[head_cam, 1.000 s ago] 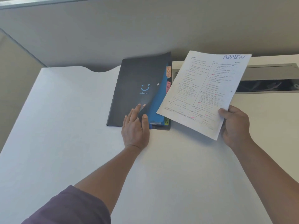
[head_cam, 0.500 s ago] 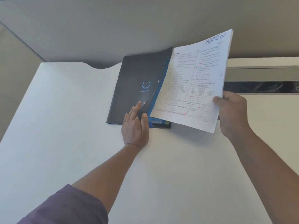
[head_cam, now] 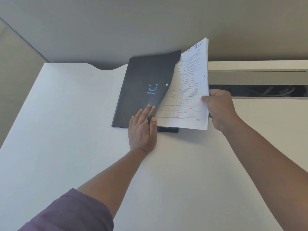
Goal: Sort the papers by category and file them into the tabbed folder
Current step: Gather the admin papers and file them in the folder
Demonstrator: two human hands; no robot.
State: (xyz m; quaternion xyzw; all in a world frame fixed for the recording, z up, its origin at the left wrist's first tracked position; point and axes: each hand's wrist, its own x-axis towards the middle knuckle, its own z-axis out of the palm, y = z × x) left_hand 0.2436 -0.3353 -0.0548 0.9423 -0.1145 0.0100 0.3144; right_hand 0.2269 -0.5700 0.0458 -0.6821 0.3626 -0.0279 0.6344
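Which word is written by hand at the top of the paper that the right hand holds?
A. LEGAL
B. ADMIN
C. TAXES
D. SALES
B: the paper pinched by the right hand carries the word ADMIN in blue handwriting near its top edge, while the left hand lifts the cover of the black folder.

folder: I'm seeing black, with a blue smiley print
papers: showing white, blue "ADMIN" lettering, pink marks
desk: looking white
my sleeve: showing purple
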